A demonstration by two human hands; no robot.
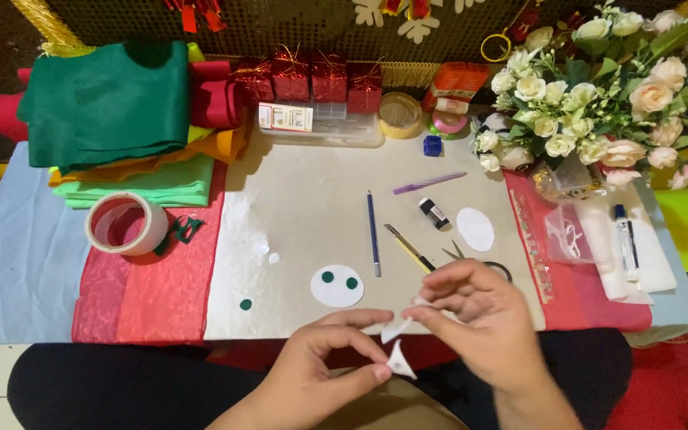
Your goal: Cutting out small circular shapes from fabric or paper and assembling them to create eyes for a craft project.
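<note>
Your left hand (312, 366) pinches a small white felt scrap (400, 362) between thumb and forefinger, low at the near edge of the desk (304, 207), above your lap. Your right hand (479, 326) pinches a second small white piece (396, 328) at its tip, fingers curled in, just above the first; whether the two pieces touch, you cannot tell from here. Both look thin, light and limp, likely to bend or slip from a loose hold, so a fingertip grip near an edge or corner seems best. Just beyond your hands lies a white felt oval with two green dots (337, 286), a loose green dot (245, 304) to its left. A blue pencil (373, 233), a craft knife (409, 248) and scissors (479, 263) lie near your right hand, and a plain white oval (475, 228) farther off. A tape roll (127, 224) stands well apart on the left.
</note>
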